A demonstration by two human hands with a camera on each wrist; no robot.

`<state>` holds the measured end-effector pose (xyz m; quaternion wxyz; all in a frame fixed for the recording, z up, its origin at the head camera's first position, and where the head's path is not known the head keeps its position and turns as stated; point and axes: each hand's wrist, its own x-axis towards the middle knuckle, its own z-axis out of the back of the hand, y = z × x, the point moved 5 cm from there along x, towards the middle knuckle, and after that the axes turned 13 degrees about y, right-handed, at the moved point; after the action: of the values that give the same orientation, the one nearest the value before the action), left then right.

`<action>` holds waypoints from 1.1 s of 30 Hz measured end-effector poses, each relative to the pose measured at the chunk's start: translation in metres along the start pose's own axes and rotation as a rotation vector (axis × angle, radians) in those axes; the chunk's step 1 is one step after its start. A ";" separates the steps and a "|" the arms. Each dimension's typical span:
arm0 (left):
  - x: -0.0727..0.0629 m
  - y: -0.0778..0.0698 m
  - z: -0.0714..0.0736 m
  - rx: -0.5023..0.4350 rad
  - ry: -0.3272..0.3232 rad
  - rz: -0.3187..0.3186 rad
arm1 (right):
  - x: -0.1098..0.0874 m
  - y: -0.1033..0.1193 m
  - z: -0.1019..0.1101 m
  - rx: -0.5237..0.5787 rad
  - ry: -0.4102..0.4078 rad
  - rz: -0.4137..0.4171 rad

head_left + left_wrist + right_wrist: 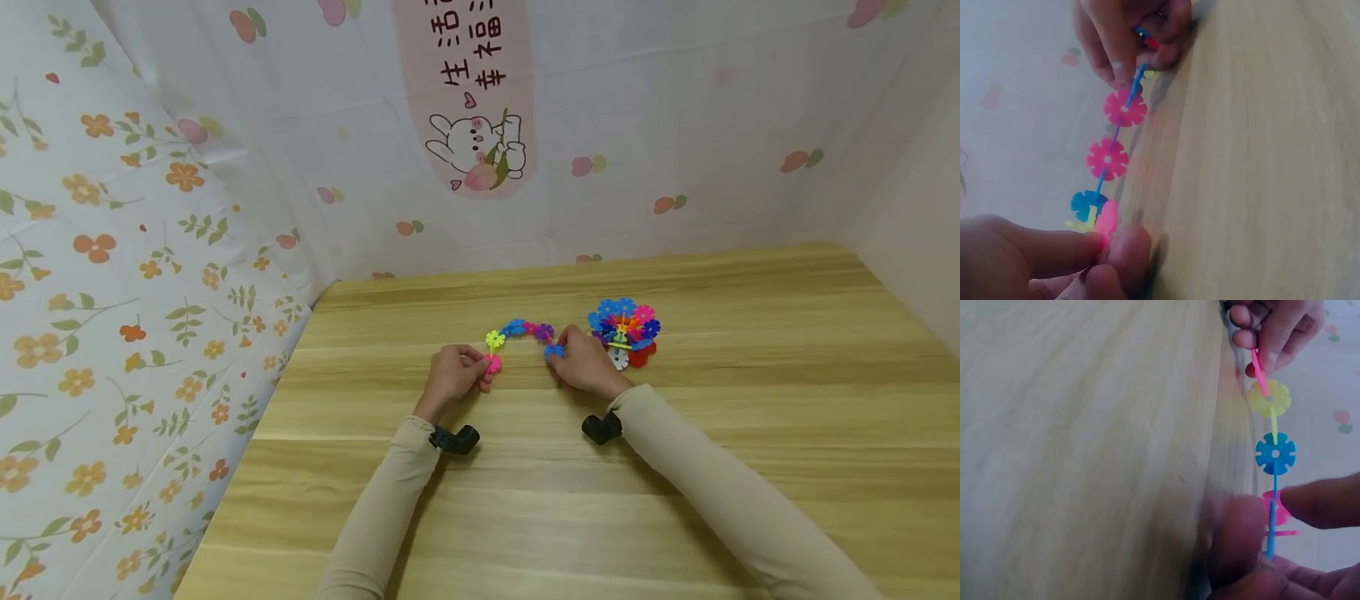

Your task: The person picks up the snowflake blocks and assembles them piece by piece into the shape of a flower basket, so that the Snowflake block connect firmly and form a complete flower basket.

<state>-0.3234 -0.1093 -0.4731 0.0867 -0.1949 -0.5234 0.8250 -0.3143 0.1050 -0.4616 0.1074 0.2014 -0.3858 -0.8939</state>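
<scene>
Between the two hands, a chain of interlocked notched plastic discs (517,327) arches over the wooden table. My left hand (452,372) pinches the pink disc (1107,219) at one end between thumb and fingers. A yellow disc (1269,398) is slotted into that pink one, followed by a blue disc (1275,453) and pink and purple ones. At the other end, my right hand (587,362) pinches a blue disc (554,351), seen edge-on in the right wrist view. Fingers hide part of both end discs.
Just right of the right hand, a pile of loose discs (637,327) in blue, pink, red, white and other colours lies on the wooden table (510,533). A printed cloth (637,125) hangs behind the far table edge, and a flowered cloth (150,333) hangs along the left.
</scene>
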 end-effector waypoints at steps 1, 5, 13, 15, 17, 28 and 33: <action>0.000 0.000 0.000 0.004 -0.001 0.001 | -0.001 0.001 0.000 -0.024 0.007 -0.002; -0.001 -0.003 -0.001 0.033 -0.010 -0.002 | -0.006 0.004 0.000 -0.047 0.048 0.010; -0.005 -0.010 0.004 0.092 -0.120 0.007 | -0.026 0.010 0.009 -0.014 0.045 0.108; -0.007 -0.015 0.007 0.133 -0.175 -0.008 | -0.033 0.011 0.014 -0.016 0.036 0.155; -0.010 -0.022 0.009 0.167 -0.211 -0.053 | -0.041 0.011 0.021 -0.025 0.005 0.206; -0.003 -0.080 -0.040 -0.181 0.184 -0.408 | -0.075 -0.025 0.077 -0.108 -0.426 0.410; 0.020 -0.094 -0.077 -0.305 0.226 -0.402 | -0.075 -0.048 0.093 -0.023 -0.459 0.298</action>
<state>-0.3152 0.0022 -0.4225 0.2764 -0.1888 -0.6567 0.6758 -0.2901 0.2241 -0.4181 0.1498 -0.0668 -0.4155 -0.8947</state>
